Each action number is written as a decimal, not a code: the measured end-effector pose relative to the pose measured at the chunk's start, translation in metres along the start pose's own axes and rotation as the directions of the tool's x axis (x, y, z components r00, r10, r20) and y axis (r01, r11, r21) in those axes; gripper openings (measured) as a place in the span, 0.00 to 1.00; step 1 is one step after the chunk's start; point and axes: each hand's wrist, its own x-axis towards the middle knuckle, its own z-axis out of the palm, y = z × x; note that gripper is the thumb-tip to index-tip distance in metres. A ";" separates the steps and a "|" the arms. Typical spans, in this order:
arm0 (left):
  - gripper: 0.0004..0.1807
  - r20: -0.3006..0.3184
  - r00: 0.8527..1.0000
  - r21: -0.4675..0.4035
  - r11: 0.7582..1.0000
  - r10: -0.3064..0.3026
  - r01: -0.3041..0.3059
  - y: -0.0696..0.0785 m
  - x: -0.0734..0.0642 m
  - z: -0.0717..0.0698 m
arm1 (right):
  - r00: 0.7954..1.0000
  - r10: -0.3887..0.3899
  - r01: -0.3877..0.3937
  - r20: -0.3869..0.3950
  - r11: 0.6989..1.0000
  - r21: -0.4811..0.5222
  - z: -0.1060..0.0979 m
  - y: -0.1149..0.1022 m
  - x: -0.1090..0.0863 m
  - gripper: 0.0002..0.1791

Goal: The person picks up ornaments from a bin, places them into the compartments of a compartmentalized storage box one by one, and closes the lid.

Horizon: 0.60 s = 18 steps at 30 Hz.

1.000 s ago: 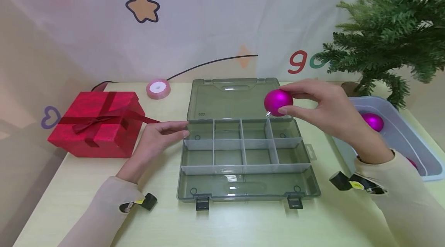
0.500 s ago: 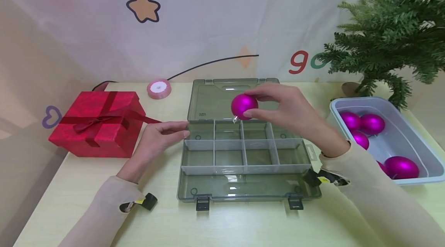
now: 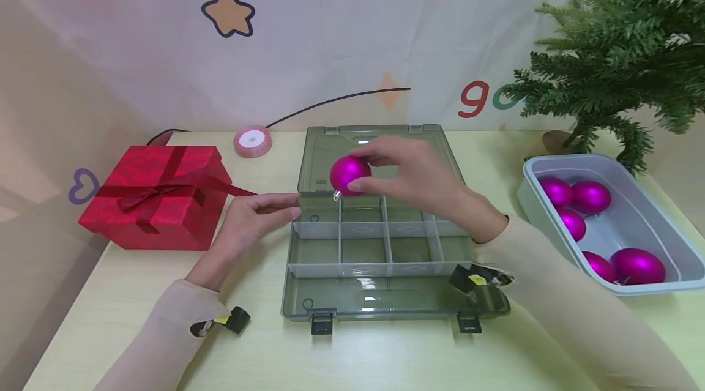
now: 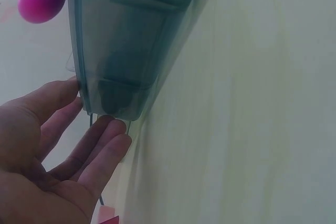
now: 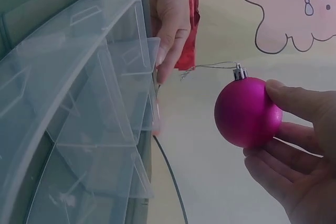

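Observation:
My right hand (image 3: 418,174) pinches a magenta Christmas bauble (image 3: 349,174) between thumb and fingers. The bauble hangs over the back left part of an open grey-green divided organizer box (image 3: 393,288), its silver cap pointing down toward the front. In the right wrist view, a thin silver loop trails from the cap of the bauble (image 5: 247,113). My left hand (image 3: 245,226) rests with extended fingers at the box's left rear corner. Its fingertips (image 4: 122,140) touch that corner in the left wrist view. The box's lid lies folded back, and no bauble shows in its visible compartments.
A pale blue-grey bin (image 3: 678,244) with several magenta baubles stands at the right, below a green artificial tree (image 3: 622,67). A red gift box (image 3: 160,198) with a ribbon bow sits at the left. Behind it is a pink ribbon roll (image 3: 253,141).
My right hand has carried the bauble leftward from the box's right side to above its left rear compartments. The arm has uncovered the baubles in the bin. The left hand has stayed put.

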 end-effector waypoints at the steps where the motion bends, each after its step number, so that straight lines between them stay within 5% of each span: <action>1: 0.23 0.001 1.000 0.000 1.000 0.002 -0.002 0.000 0.000 0.000 | 1.000 0.005 -0.005 0.010 1.000 0.002 0.002 -0.001 0.001 0.26; 18: 0.23 0.019 1.000 0.002 1.000 -0.001 0.000 0.001 0.000 0.000 | 0.964 0.174 -0.189 0.199 0.980 0.062 0.035 0.004 0.020 0.25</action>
